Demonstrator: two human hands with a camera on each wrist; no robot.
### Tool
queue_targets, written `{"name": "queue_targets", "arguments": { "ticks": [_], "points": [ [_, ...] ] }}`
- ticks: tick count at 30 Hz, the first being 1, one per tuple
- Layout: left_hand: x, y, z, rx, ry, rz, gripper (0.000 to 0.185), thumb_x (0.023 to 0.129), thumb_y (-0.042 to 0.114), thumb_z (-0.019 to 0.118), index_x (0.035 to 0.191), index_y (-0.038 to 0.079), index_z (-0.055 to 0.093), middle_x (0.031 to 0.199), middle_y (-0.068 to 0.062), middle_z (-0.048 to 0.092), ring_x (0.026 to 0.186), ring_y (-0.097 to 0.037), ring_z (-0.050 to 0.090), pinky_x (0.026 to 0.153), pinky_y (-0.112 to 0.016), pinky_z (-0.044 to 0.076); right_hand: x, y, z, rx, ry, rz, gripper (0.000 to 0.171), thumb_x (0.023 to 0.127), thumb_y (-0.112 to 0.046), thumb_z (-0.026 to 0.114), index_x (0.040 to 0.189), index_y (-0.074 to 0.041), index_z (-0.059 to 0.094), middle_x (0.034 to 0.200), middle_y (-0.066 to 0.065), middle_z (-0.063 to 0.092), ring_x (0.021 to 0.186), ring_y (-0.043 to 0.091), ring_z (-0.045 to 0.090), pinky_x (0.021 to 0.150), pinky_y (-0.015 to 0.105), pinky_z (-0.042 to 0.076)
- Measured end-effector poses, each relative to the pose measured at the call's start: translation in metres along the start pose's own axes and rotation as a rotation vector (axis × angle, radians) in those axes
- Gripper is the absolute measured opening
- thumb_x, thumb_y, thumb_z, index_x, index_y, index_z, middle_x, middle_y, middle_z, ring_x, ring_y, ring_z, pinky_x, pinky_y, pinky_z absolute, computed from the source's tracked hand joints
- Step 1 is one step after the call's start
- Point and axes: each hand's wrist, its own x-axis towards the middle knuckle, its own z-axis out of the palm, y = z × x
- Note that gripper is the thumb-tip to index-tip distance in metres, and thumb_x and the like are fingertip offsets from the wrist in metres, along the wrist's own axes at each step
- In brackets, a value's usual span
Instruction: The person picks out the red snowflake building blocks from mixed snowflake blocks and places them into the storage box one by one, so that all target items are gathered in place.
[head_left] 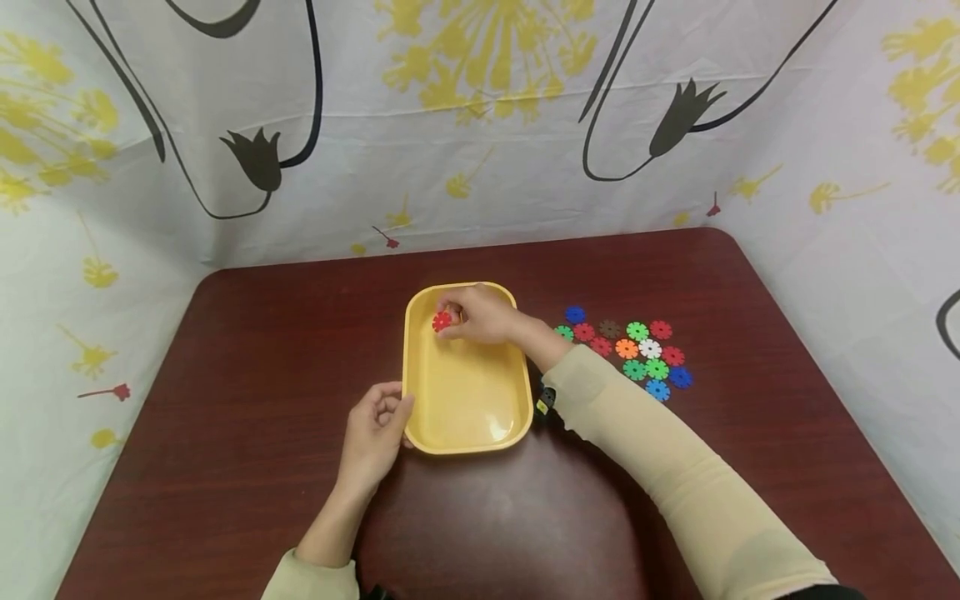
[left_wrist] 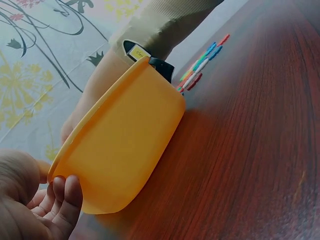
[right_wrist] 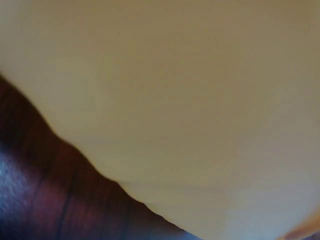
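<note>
A yellow tray lies on the dark red table. My right hand reaches over the tray's far end and pinches a red snowflake disc just above the tray floor. My left hand rests at the tray's near left corner, thumb against the rim, fingers loosely curled. In the left wrist view the tray's outer wall fills the middle, with my left hand's fingers beside it. The right wrist view shows only the blurred tray surface and a strip of table.
Several coloured snowflake discs lie flat in a cluster on the table to the right of the tray; they appear edge-on in the left wrist view as a coloured disc row. A patterned white curtain walls the table's back and sides.
</note>
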Motion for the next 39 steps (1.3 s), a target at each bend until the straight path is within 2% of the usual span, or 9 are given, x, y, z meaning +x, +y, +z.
{"name": "queue_targets", "arguments": {
  "ticks": [4, 11, 15, 19, 29, 34, 39],
  "points": [
    [-0.001, -0.001, 0.001, -0.006, -0.002, -0.003, 0.031, 0.092, 0.021, 0.061, 0.117, 0.003, 0.055, 0.081, -0.025, 0.059, 0.049, -0.017, 0.056, 0.049, -0.039, 0.052, 0.0, -0.001, 0.001, 0.045, -0.039, 0.025, 0.03, 0.082, -0.025, 0.073, 0.105, -0.009, 0.06, 0.07, 0.0, 0.054, 0.062, 0.012, 0.049, 0.062, 0.024, 0.04],
    [0.0, -0.002, 0.002, -0.014, 0.025, -0.006, 0.028, 0.092, 0.019, 0.061, 0.114, 0.004, 0.057, 0.08, -0.024, 0.059, 0.049, -0.017, 0.056, 0.048, -0.037, 0.051, -0.001, 0.0, 0.0, 0.041, -0.09, 0.053, 0.049, 0.085, -0.025, 0.069, 0.126, -0.004, 0.052, 0.089, -0.001, 0.062, 0.081, 0.011, 0.06, 0.075, 0.026, 0.048],
    [-0.001, -0.001, 0.004, -0.005, 0.048, -0.014, 0.027, 0.092, 0.018, 0.061, 0.114, 0.004, 0.058, 0.079, -0.023, 0.059, 0.048, -0.017, 0.055, 0.048, -0.038, 0.051, -0.004, -0.002, -0.002, 0.019, -0.114, 0.068, 0.046, 0.088, -0.019, 0.067, 0.128, -0.004, 0.051, 0.096, 0.001, 0.064, 0.086, 0.011, 0.062, 0.077, 0.024, 0.049],
    [-0.002, 0.0, 0.005, 0.003, 0.059, -0.024, 0.026, 0.091, 0.018, 0.061, 0.114, 0.006, 0.058, 0.078, -0.022, 0.059, 0.048, -0.018, 0.055, 0.048, -0.039, 0.051, -0.008, -0.005, -0.007, 0.014, -0.111, 0.039, 0.042, 0.089, -0.018, 0.065, 0.127, -0.005, 0.053, 0.099, 0.0, 0.063, 0.088, 0.01, 0.062, 0.075, 0.024, 0.049],
    [-0.001, 0.001, 0.004, 0.021, 0.076, -0.044, 0.024, 0.091, 0.018, 0.061, 0.113, 0.008, 0.058, 0.079, -0.021, 0.059, 0.049, -0.016, 0.054, 0.048, -0.035, 0.05, -0.028, 0.001, -0.018, 0.054, 0.095, -0.046, 0.038, 0.088, -0.023, 0.066, 0.122, -0.006, 0.059, 0.097, 0.0, 0.063, 0.08, 0.008, 0.059, 0.072, 0.026, 0.05],
    [-0.002, 0.0, 0.006, 0.002, 0.074, -0.073, 0.026, 0.092, 0.021, 0.06, 0.115, 0.009, 0.058, 0.077, -0.02, 0.056, 0.046, -0.012, 0.049, 0.045, -0.027, 0.046, -0.044, 0.007, -0.026, 0.081, 0.186, -0.046, 0.035, 0.089, -0.026, 0.065, 0.119, -0.009, 0.06, 0.094, -0.004, 0.062, 0.077, 0.008, 0.058, 0.068, 0.026, 0.049],
    [-0.003, -0.003, 0.007, 0.027, 0.09, -0.083, 0.024, 0.092, 0.028, 0.06, 0.109, 0.011, 0.058, 0.074, -0.011, 0.053, 0.049, -0.009, 0.043, 0.046, -0.021, 0.038, -0.06, 0.011, -0.034, 0.099, 0.234, -0.01, 0.032, 0.089, -0.027, 0.065, 0.117, -0.012, 0.06, 0.092, -0.004, 0.061, 0.076, 0.008, 0.057, 0.068, 0.027, 0.049]
  ]
}}
